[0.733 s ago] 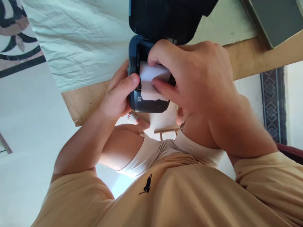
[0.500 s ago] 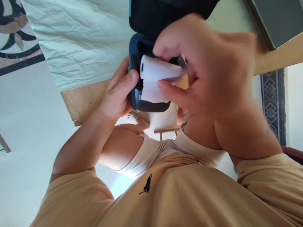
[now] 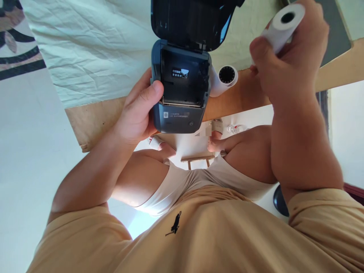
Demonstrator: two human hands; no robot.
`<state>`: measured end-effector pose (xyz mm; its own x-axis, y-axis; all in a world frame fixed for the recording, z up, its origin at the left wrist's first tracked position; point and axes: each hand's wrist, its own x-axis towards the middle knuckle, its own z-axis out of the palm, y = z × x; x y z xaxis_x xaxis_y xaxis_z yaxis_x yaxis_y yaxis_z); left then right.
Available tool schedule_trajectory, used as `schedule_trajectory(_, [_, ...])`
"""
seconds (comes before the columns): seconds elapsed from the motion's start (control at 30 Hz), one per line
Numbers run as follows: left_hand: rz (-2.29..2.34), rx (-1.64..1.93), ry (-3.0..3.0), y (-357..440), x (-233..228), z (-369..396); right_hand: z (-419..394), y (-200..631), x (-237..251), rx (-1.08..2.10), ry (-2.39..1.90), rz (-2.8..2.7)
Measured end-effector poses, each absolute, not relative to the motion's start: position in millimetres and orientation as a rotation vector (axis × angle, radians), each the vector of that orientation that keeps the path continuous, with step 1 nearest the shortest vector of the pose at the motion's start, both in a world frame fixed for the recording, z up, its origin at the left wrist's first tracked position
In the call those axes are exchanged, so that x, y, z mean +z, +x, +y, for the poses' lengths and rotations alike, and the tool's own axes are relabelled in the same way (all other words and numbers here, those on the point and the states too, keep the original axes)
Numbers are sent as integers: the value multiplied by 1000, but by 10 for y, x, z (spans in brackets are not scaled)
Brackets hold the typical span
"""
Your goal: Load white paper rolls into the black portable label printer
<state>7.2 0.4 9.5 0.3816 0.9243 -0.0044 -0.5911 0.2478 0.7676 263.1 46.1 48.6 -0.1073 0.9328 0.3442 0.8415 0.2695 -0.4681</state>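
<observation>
My left hand (image 3: 139,106) grips the left side of a small dark label printer (image 3: 182,119), thumb on its front edge. The printer's black lid (image 3: 190,24) is swung up, and its paper bay shows bare inside, with a small printed sticker (image 3: 180,72) on the inner wall. Off to the upper right, my right hand (image 3: 292,57) is closed around a white paper roll (image 3: 280,26), whose dark core hole faces me. A second white roll (image 3: 223,85) with a dark core lies on the table just right of the printer, partly hidden behind it.
A pale green cloth (image 3: 99,49) covers the wooden table (image 3: 96,121), whose bare edge runs along the near side. At the upper right lies a flat dark grey object (image 3: 337,34). Below the edge are my legs and a wooden stool (image 3: 196,158).
My right hand has drawn the paper roll out of the printer and carried it up to the right. The printer's bay and the second roll are now exposed. My left hand keeps its hold.
</observation>
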Motion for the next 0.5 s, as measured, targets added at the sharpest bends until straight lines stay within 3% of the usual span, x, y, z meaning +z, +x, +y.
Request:
schedule_trajectory(0.37, [595, 1074, 767, 59, 108, 10, 451, 2749, 537, 88, -1781, -2031])
schedule_trajectory(0.5, [625, 1040, 778, 63, 108, 14, 320, 2664, 560, -76, -1343, -1905])
